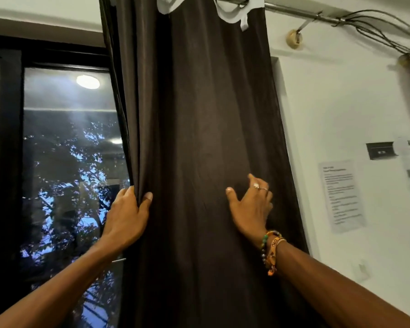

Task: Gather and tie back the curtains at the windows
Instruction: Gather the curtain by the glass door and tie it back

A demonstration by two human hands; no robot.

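Curtain [211, 114] cloth, dark brown, is seen hanging from a metal rod [294, 10] at the top. It fills the middle of the view, between a window and a white wall. At far left, the dark-framed window [69, 162] is uncovered; tree leaves are seen through its glass and a round lamp [88, 81] is reflected in it. The curtain's left edge is bunched into folds and gripped by the left hand [126, 216], with the thumb laid over the front and the fingers wrapped behind. Further right, the right hand [251, 207] is laid against the flat front of the cloth, fingers spread and thumb out, with nothing clasped. Rings are worn on its fingers and beaded bracelets [270, 249] at the wrist. On the white wall [341, 102] at right a printed sheet [343, 195] is stuck, and cables [376, 27] are run along the top.
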